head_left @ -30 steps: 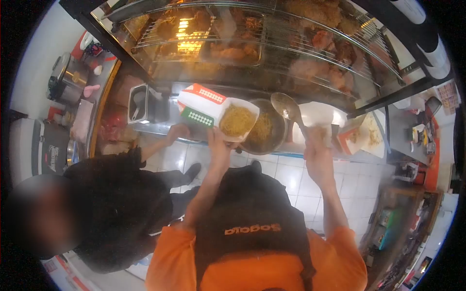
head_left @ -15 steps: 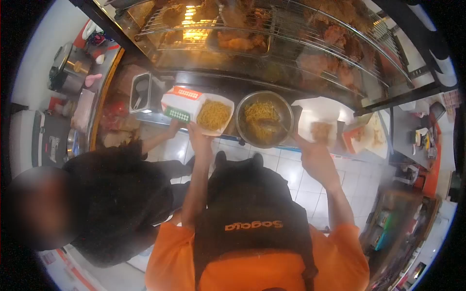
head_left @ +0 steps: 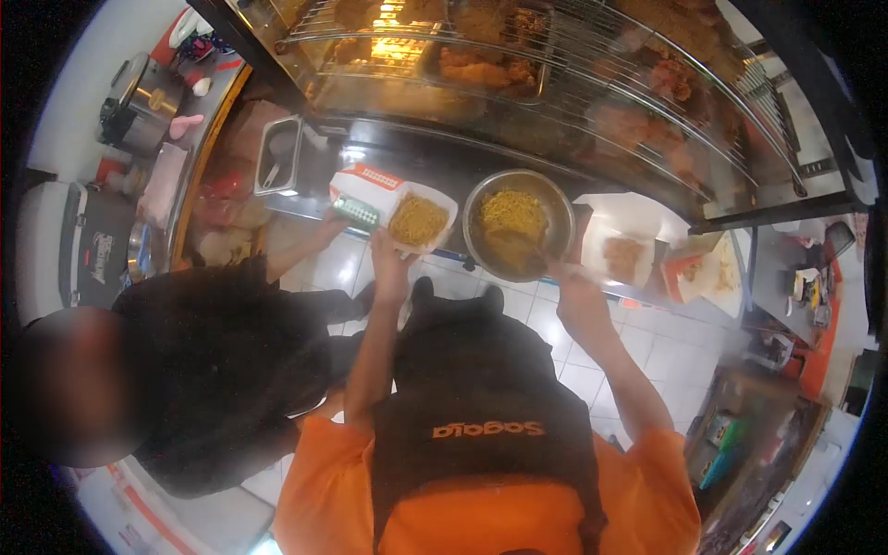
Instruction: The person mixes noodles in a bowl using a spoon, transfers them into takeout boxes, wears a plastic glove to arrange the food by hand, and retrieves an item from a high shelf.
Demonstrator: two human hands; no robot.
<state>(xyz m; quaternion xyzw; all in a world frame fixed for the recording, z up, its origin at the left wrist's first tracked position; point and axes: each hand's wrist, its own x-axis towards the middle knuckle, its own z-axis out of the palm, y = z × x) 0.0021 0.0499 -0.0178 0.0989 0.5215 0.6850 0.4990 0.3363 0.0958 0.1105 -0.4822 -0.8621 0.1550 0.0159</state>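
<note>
My left hand [head_left: 389, 259] grips the near edge of a white paper takeaway box [head_left: 372, 191] with orange and green patterned flaps. Noodles [head_left: 418, 220] fill its open right part. To the right is a round metal bowl [head_left: 474, 242], with more noodles [head_left: 513, 215] inside. At the bowl's lower right rim, my right hand [head_left: 580, 294] is closed around the handle of a spoon-like utensil [head_left: 529, 252], whose end lies among the noodles; its exact shape is blurred. A co-worker's hand [head_left: 326, 227] touches the left side of the box.
A metal container [head_left: 280, 157] with a utensil stands left of the box. Right of the bowl lie an open white box [head_left: 631, 222] and another food box [head_left: 708, 273]. A heated display cabinet [head_left: 518, 116] with fried food rises behind. The co-worker [head_left: 222, 370] stands close on my left.
The view has shifted slightly. The utensil and my right hand have moved a little toward the bowl's near side, and the noodles in the bowl lie differently. My left hand keeps hold of the box.
</note>
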